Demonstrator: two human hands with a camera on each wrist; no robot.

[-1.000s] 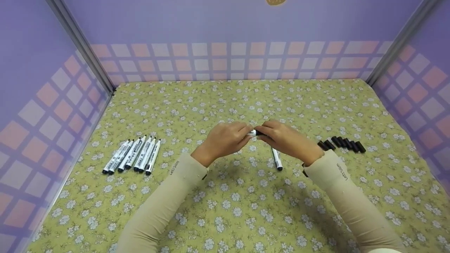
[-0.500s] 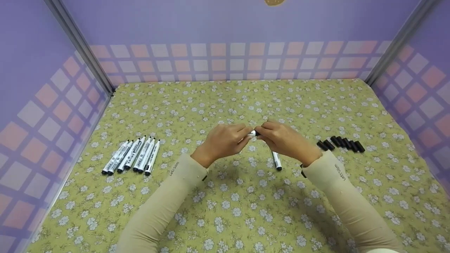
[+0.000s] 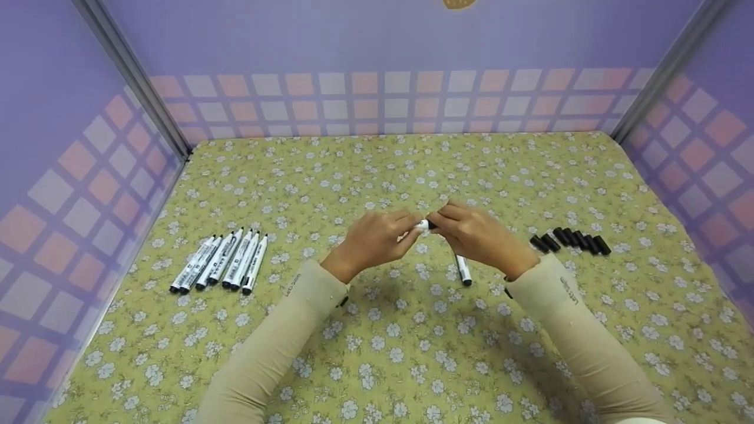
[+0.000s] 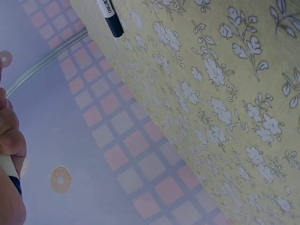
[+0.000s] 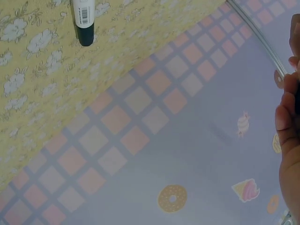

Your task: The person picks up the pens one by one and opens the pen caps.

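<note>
Between both hands, above the middle of the table, a white marker [image 3: 423, 225] with a black cap [image 3: 432, 224] is held sideways. My left hand [image 3: 377, 235] grips the white barrel, and its fingers cover most of it. At the other end my right hand [image 3: 480, 235] pinches the black cap. In the left wrist view a little of the held marker [image 4: 8, 165] shows in the curled fingers. Another marker [image 3: 463, 268] lies on the cloth below the right hand, partly hidden by it; its black end [image 5: 86, 36] appears in the right wrist view.
Several uncapped white markers [image 3: 221, 259] lie side by side at the left, tips pointing away. To the right lies a row of several black caps [image 3: 580, 241]. A flowered yellow cloth [image 3: 377, 365] covers the table, with purple checked walls [image 3: 377, 47] around three sides.
Both hands stay nearly in place, gripping the marker and its cap. The view shifts very slightly; the things on the table have not moved.
</note>
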